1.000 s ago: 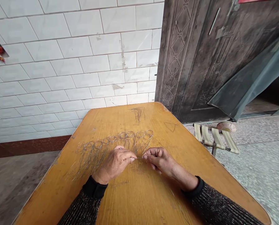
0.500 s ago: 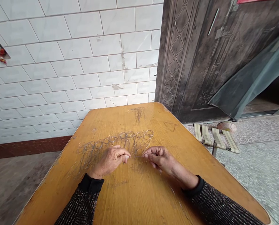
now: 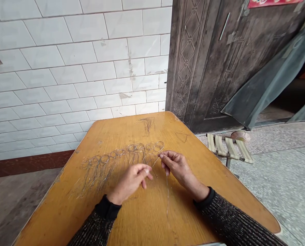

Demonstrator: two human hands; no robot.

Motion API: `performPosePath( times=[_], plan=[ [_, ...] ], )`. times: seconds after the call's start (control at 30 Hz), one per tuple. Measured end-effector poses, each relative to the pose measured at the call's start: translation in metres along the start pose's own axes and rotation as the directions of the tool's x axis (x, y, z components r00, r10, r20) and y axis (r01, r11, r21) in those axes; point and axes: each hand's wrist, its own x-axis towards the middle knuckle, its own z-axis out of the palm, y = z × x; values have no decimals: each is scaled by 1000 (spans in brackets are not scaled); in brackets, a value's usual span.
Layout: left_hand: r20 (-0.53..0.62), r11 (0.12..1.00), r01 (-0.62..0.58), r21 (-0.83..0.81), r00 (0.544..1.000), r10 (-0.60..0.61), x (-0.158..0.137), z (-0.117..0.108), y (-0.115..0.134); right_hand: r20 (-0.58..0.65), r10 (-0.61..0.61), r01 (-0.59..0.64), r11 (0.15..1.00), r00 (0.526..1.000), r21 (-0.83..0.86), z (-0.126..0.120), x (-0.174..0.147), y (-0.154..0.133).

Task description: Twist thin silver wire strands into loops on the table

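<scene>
A thin wire (image 3: 167, 198) hangs from my right hand (image 3: 176, 167), pinched between thumb and index finger, its lower end dangling over the table. My left hand (image 3: 133, 181) hovers just left of it, fingers loosely bent and apart, with nothing visible in them. Beyond both hands lies a row of looped wires (image 3: 114, 154), their round loops pointing away from me and their twisted tails trailing toward me. The right hand's fingertips are close to the right end of this row.
All this is on a wooden table (image 3: 142, 218) against a white tiled wall (image 3: 86, 51). Loose dark wires (image 3: 147, 124) lie near its far edge, and a bent wire (image 3: 182, 137) at the right. A strapped folding stool (image 3: 229, 147) stands right of the table, by a dark door (image 3: 193, 68).
My left hand has let go of the wire that was stretched between both hands, and is now apart from it. My right hand has risen slightly, and the wire now hangs down from it.
</scene>
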Motion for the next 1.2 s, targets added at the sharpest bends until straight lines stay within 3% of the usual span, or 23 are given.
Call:
performPosePath(
  times=[0.1, 0.2, 0.37, 0.5, 0.8, 1.2],
  plan=[
    [240, 964, 127, -233, 968, -69, -4, 28, 2, -33, -32, 32, 999, 999, -4, 3, -2, 0],
    [332, 903, 210, -374, 940, -80, -5, 39, 1, -30, -26, 24, 999, 999, -47, 7, -4, 2],
    [277, 897, 150, -417, 960, -32, -4, 45, -1, -21, -66, 61, 979, 998, -194, 8, -5, 7],
    [234, 931, 86, -355, 972, 0, -6, 48, 0, -13, -55, 51, 980, 998, -191, 5, -5, 8],
    [285, 927, 182, -329, 955, -86, -18, 52, 3, -52, -107, 90, 963, 993, -253, -6, 1, 6],
    [336, 968, 163, -191, 937, -92, -28, 52, 12, -124, -92, 56, 961, 988, -270, -17, 9, 5]
  ],
)
